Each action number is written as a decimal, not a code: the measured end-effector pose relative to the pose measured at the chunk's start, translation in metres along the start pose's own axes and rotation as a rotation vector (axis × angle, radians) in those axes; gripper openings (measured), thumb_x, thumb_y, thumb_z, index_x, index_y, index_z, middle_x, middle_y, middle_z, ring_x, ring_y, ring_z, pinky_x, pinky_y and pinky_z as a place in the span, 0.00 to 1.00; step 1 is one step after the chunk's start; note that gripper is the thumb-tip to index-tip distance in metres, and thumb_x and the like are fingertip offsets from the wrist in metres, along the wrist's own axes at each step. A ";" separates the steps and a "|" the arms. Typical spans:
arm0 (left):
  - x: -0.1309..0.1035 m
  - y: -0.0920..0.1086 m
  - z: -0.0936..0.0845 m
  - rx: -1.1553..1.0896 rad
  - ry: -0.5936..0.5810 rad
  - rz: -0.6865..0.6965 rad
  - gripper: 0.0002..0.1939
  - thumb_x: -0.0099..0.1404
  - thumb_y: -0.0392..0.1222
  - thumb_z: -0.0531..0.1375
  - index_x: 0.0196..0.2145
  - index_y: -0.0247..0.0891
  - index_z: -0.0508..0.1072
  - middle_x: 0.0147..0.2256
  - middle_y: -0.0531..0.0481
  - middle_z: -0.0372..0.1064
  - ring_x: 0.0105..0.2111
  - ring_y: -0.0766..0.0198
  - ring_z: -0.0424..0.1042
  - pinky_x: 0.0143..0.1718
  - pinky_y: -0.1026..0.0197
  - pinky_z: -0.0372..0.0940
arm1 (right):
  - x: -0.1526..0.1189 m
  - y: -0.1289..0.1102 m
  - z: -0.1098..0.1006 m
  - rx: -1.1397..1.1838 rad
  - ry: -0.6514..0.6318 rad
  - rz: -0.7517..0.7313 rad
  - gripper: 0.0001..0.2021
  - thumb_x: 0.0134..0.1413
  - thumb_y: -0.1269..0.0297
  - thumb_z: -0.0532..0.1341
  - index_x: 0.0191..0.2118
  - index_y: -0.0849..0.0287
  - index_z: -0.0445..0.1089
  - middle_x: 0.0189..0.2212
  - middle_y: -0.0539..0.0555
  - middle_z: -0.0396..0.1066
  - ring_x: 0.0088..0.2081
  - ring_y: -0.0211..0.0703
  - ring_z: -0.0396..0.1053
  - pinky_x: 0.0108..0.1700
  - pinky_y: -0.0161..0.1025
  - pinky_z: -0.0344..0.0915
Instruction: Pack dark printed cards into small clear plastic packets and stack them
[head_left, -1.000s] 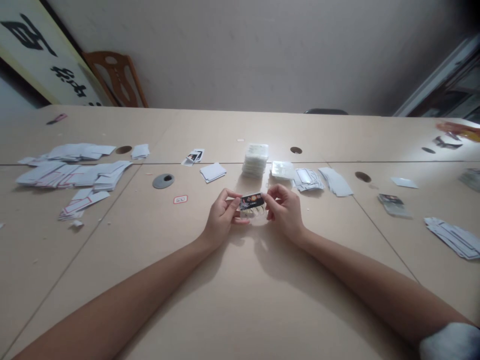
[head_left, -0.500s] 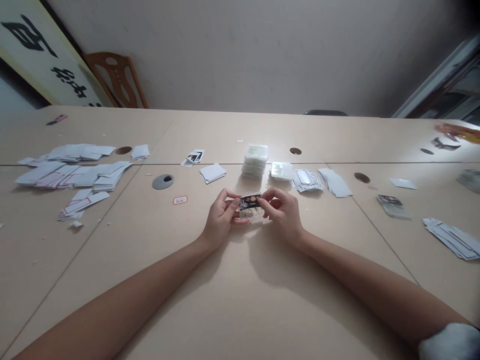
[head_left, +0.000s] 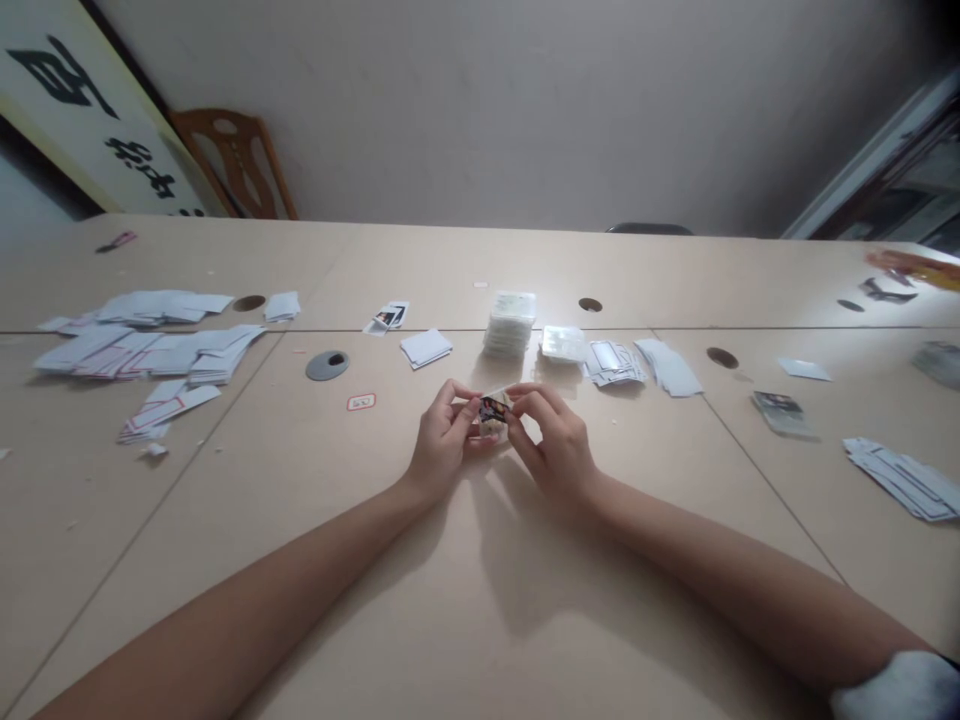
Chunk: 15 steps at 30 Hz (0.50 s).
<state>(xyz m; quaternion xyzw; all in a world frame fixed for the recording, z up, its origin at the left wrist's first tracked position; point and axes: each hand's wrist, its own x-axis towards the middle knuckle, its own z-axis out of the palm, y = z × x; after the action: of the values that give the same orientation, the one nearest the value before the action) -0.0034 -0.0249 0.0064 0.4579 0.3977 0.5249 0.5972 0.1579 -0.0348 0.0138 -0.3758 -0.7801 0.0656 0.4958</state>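
Note:
Low over the middle of the table, a small card-sized item (head_left: 493,412) with a dark printed upper part and a paler lower part is held between both hands. My left hand (head_left: 442,435) grips its left side, thumb in front and fingers behind. My right hand (head_left: 555,440) pinches its right side, fingertips along the upper edge and thumb on the front. Just beyond the hands stand a stack of clear flat cases (head_left: 510,325) and a shorter pile of clear cases (head_left: 563,344).
White card piles (head_left: 150,350) spread at the left. Nearer the middle lie a grey round cable cover (head_left: 328,365) and blank cards (head_left: 426,348). Framed cards (head_left: 613,362), white strips (head_left: 669,367), a printed clear case (head_left: 784,413) and more cards (head_left: 904,480) lie rightward.
My right hand has moved left over the item, covering more of its right side. The orange and yellow thing at the far right edge has shifted.

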 end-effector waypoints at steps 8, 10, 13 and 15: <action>-0.003 -0.001 0.003 0.091 0.062 0.092 0.15 0.64 0.51 0.62 0.36 0.38 0.64 0.29 0.54 0.72 0.27 0.67 0.75 0.30 0.65 0.73 | -0.002 -0.009 0.004 -0.055 -0.003 -0.047 0.05 0.63 0.74 0.53 0.37 0.57 0.61 0.46 0.64 0.70 0.40 0.45 0.75 0.36 0.40 0.71; -0.004 -0.001 0.005 0.121 0.077 0.122 0.14 0.65 0.51 0.61 0.36 0.38 0.64 0.28 0.54 0.72 0.26 0.67 0.75 0.29 0.66 0.73 | -0.003 -0.011 0.006 -0.041 -0.004 -0.044 0.05 0.63 0.74 0.53 0.37 0.57 0.60 0.47 0.65 0.70 0.42 0.47 0.74 0.37 0.40 0.72; -0.005 -0.001 0.005 0.139 0.081 0.143 0.14 0.65 0.50 0.61 0.36 0.38 0.64 0.28 0.54 0.71 0.27 0.68 0.74 0.29 0.67 0.72 | -0.004 -0.013 0.008 -0.037 -0.012 -0.022 0.05 0.64 0.74 0.53 0.39 0.57 0.59 0.48 0.65 0.69 0.46 0.48 0.74 0.38 0.41 0.72; -0.005 -0.002 0.004 0.153 0.072 0.151 0.13 0.66 0.51 0.60 0.36 0.38 0.64 0.28 0.54 0.71 0.27 0.68 0.74 0.30 0.67 0.71 | -0.005 -0.014 0.010 -0.038 -0.019 -0.008 0.04 0.64 0.73 0.52 0.40 0.56 0.59 0.48 0.65 0.68 0.47 0.49 0.73 0.39 0.41 0.72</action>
<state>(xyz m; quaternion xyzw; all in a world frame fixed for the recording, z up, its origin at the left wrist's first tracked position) 0.0007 -0.0306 0.0054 0.5117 0.4220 0.5526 0.5047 0.1437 -0.0450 0.0123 -0.3813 -0.7876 0.0525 0.4812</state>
